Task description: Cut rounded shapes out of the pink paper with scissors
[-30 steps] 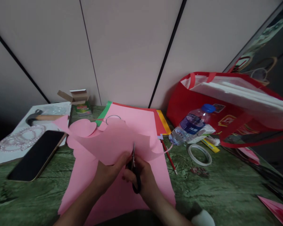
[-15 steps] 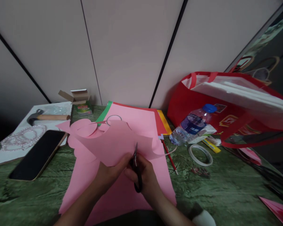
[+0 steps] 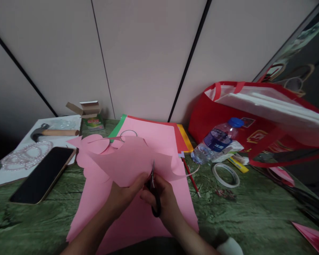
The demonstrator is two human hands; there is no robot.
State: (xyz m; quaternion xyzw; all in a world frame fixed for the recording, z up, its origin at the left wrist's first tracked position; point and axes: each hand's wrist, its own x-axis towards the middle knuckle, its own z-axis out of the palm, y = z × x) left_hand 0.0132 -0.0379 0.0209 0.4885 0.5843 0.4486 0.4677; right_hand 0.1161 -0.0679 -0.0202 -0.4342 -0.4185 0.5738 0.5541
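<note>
A piece of pink paper with cut, curved edges is held up in front of me. My left hand pinches its lower edge, the thumb on top and the fingers hidden beneath. Black-handled scissors are in my right hand, with the blades pointing away from me into the paper near the left thumb. From the paper's right side a thin cut strip curls outward. Under both hands lies a stack of pink sheets, with rounded pink cut-outs at its far left.
To the left are a phone, a hammer, a string of beads and a small open box. On the right are a red pencil, tape roll, water bottle and red bag.
The pointed left end of the held paper has shifted slightly to the right. Both hands and the scissors stay almost in the same place.
</note>
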